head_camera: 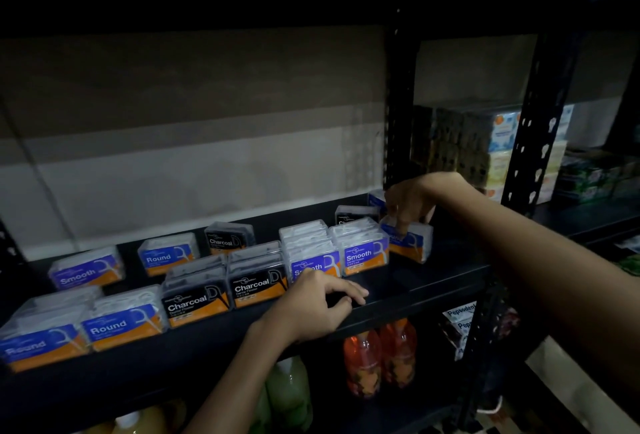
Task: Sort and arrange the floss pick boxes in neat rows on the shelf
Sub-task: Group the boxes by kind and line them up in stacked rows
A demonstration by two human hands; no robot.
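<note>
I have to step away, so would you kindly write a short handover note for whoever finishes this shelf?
Right hand: fingers gripping the top of a Round box at the far right of the shelf.
Left hand: resting empty on the shelf edge.
Done: front row lined up as Round, Charcoal and Smooth pairs.
Left: loose boxes behind, namely Smooth, Round, Charcoal, plus more partly hidden behind the right hand.

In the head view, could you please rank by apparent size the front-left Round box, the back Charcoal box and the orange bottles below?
1. Orange bottles.
2. Front-left Round box, enlarged by nearness.
3. Back Charcoal box; probably the same real size as the Round box.
</note>
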